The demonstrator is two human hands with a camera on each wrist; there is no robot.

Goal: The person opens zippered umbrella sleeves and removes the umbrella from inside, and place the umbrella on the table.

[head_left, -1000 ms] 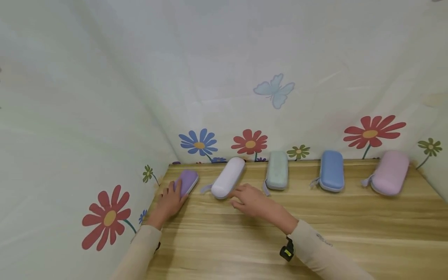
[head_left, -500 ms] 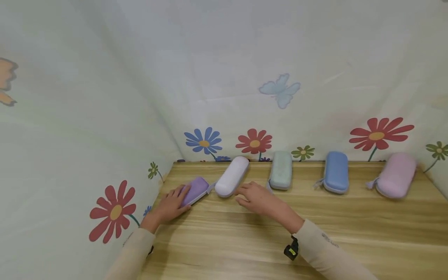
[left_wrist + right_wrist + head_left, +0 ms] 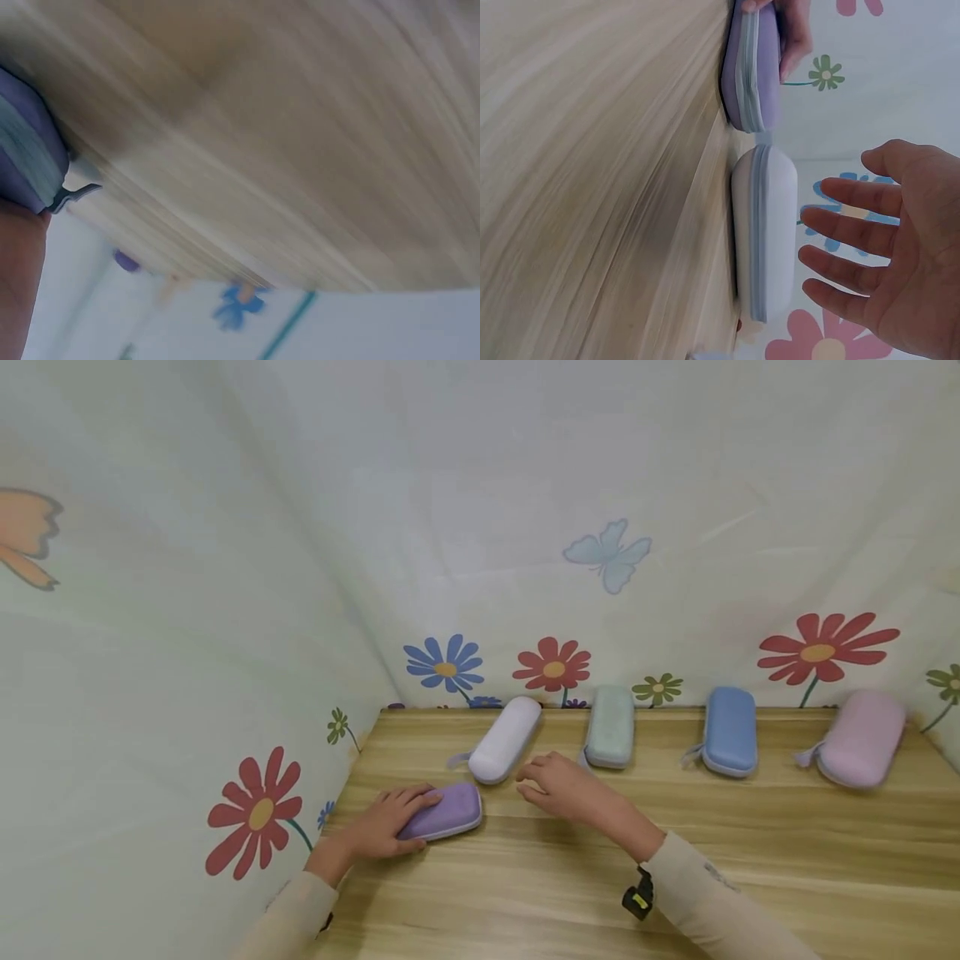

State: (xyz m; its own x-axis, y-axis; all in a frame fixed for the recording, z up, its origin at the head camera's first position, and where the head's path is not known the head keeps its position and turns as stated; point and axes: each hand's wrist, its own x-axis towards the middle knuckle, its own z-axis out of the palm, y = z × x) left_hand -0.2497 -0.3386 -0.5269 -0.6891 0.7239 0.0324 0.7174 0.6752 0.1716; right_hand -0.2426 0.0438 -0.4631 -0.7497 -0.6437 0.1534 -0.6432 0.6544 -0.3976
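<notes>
Five zip-up cases are spread across the wooden table (image 3: pixel 540 893), all with their lids closed, so whatever they contain is hidden. The purple case (image 3: pixel 453 811) is toward the table's left edge and farther from the back edge than the rest, its long side running roughly sideways; whether its base fully touches the wood is hard to tell. Along the back edge, from left to right, are the white case (image 3: pixel 506 740), lying at a slant, the pale green case (image 3: pixel 610 727), the blue case (image 3: pixel 731 731) and the pink case (image 3: pixel 862 739), this last near the back right corner. A short strap (image 3: pixel 459 761) sticks out to the left of the white case; the blue and pink cases have similar ones.

Of the two hands, the left hand (image 3: pixel 382 822) grips the left end of the purple case, fingers laid over the lid and thumb along the near side. The right hand (image 3: pixel 566 789) holds nothing: its fingers are loosely extended with gaps between them, near the white case's front end but apart from it.
</notes>
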